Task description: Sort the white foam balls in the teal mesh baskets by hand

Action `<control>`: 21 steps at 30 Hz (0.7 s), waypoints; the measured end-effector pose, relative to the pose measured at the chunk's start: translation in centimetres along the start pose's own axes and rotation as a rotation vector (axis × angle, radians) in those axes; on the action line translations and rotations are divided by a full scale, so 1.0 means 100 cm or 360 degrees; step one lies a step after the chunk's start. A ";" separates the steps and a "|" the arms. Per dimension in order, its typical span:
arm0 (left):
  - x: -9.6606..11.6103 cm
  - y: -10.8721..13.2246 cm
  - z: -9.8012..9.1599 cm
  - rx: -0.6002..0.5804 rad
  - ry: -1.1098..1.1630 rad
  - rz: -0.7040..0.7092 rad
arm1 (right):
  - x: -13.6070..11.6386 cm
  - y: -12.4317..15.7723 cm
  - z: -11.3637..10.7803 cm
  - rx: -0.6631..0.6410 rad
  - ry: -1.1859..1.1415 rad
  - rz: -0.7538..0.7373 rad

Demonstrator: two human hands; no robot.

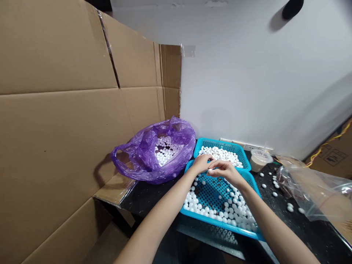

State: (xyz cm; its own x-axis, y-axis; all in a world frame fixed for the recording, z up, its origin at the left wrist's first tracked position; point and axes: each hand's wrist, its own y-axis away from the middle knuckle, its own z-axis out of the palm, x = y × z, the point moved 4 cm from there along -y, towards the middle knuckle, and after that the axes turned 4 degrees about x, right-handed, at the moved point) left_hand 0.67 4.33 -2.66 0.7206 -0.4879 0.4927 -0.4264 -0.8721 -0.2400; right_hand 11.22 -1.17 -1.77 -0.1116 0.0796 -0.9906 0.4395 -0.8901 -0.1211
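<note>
My right hand pinches a small white ball between thumb and fingertips, above the far side of the near blue basket. Close against it, my left hand is closed with its fingers curled inward; what it holds, if anything, is hidden. White balls lie loose along the front and right of the near basket, with dark bits on its mesh floor. Just behind stands a second blue basket, heaped with more white balls.
An open purple plastic bag of white balls stands at left, beside tall cardboard. On the right are a lidded cup, a clear plastic bag and several loose balls on the black table. A wall rises behind.
</note>
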 end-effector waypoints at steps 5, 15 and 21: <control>0.000 0.000 0.000 0.0014 0.0020 -0.0032 | -0.003 0.001 0.000 0.0015 0.0029 -0.0008; -0.001 0.000 0.001 0.0016 -0.0003 -0.0030 | -0.003 0.001 0.002 -0.0029 0.0005 -0.0042; 0.003 0.001 -0.003 -0.0036 -0.0072 -0.0020 | 0.001 -0.002 0.000 -0.0020 -0.0043 -0.0114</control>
State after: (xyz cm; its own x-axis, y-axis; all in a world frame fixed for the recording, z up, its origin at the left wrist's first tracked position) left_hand 0.70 4.07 -2.26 0.7497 -0.4784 0.4572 -0.4288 -0.8774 -0.2150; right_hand 11.09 -1.03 -1.88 -0.1668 0.1306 -0.9773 0.4406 -0.8769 -0.1923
